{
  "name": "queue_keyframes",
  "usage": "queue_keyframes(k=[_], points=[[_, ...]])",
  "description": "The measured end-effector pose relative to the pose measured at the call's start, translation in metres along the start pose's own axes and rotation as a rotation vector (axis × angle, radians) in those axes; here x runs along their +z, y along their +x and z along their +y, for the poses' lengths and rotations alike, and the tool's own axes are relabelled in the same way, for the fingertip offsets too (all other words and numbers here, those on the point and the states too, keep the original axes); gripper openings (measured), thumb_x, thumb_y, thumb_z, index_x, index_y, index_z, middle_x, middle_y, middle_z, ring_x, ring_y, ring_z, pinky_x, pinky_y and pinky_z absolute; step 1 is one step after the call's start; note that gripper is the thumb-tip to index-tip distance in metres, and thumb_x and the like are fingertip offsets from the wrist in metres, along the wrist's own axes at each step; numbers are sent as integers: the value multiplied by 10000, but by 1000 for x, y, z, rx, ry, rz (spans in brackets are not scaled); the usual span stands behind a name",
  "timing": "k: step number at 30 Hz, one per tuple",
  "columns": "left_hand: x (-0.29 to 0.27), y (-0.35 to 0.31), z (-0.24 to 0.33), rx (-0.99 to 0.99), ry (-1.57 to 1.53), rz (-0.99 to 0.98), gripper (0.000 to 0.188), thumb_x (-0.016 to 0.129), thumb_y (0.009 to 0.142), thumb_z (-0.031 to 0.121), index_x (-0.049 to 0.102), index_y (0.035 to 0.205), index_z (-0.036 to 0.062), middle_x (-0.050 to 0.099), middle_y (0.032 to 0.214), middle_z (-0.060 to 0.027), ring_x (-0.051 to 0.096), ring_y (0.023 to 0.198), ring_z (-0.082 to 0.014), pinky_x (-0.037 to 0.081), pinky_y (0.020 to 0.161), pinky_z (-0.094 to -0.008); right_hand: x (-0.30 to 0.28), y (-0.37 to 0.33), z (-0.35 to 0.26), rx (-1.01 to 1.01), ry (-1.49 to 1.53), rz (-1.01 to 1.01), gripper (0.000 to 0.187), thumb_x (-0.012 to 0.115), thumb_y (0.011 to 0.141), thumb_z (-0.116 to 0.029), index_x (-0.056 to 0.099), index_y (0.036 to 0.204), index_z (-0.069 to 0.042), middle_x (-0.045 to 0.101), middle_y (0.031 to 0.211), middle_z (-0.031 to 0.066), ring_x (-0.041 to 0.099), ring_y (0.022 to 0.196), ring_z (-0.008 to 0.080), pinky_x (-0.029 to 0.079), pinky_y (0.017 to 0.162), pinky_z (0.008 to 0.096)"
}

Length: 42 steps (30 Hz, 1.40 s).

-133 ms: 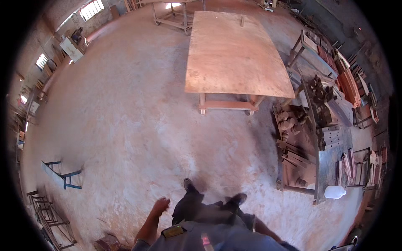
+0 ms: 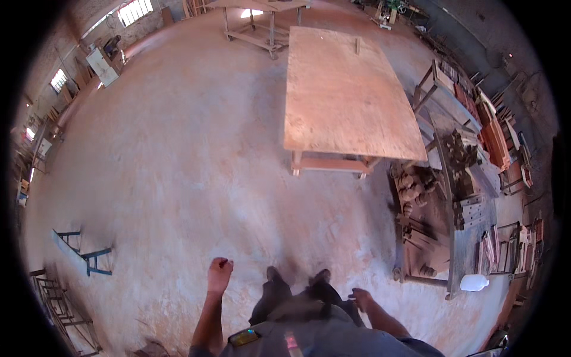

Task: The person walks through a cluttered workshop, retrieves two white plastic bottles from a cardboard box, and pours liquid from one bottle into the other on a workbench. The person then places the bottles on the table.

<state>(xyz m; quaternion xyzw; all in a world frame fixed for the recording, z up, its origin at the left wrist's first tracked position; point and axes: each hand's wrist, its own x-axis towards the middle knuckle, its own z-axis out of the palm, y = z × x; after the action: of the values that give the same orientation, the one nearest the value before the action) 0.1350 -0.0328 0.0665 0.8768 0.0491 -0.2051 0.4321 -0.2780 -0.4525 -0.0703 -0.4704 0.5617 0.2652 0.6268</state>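
Note:
My left hand (image 2: 220, 275) hangs over the floor in front of my left side, its fingers curled in and nothing visible in them. My right hand (image 2: 363, 299) is by my right thigh, fingers partly stretched and apart, holding nothing that I can see. Neither hand touches any object. My dark shoes (image 2: 321, 275) and trousers show between them. Ahead stands a wheeled wooden table (image 2: 351, 95) with a broad plywood top; a small wood piece (image 2: 358, 46) rests near its far end.
To the right, a long workbench (image 2: 440, 280) carries dark wood parts (image 2: 461, 149), drilled blocks (image 2: 471, 212) and a white plastic jug (image 2: 474, 282); turned wood pieces (image 2: 410, 187) sit on its lower shelf. A blue metal stand (image 2: 83, 253) and a metal frame (image 2: 62, 303) are at left.
The table and bench sit slightly lower in view. My left hand has swung forward and up; my right hand has come into sight beside my thigh. My feet have shifted in stride.

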Motion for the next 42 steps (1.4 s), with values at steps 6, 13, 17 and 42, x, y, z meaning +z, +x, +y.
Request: queue_keyframes(k=[6, 13, 17, 42], points=[[-115, 61, 208, 482, -551, 96, 90, 602, 969, -7, 686, 939, 7, 675, 795, -91, 639, 737, -141, 516, 675, -278, 90, -3, -190, -237, -187, 254, 233, 468, 889, -5, 685, 973, -30, 692, 806, 128, 693, 648, 240, 546, 484, 386], [-224, 115, 396, 1264, -215, 271, 102, 731, 810, 114, 646, 784, 64, 633, 758, -80, 604, 634, -210, 490, 577, -340, 221, 57, -440, -480, -425, 227, 268, 509, 823, -14, 692, 1010, 45, 702, 880, 214, 708, 774, 345, 581, 710, 437], [-262, 201, 472, 1631, -198, -40, 418, 853, 601, 250, 677, 946, 93, 591, 855, -82, 580, 627, -232, 454, 446, -368, 296, 63, -609, -923, -525, 143, 309, 492, 873, -58, 665, 1120, 10, 688, 1099, 248, 643, 1108, 415, 499, 978, 461], [-235, 923, 733, 1504, -16, 31, 23, 686, 861, 71, 673, 874, 57, 631, 814, -76, 579, 687, -162, 454, 560, -324, 376, 254, -972, -194, 38, 529, 359, 505, 854, -10, 680, 1168, -14, 670, 744, 180, 675, 586, 286, 549, 461, 423]])
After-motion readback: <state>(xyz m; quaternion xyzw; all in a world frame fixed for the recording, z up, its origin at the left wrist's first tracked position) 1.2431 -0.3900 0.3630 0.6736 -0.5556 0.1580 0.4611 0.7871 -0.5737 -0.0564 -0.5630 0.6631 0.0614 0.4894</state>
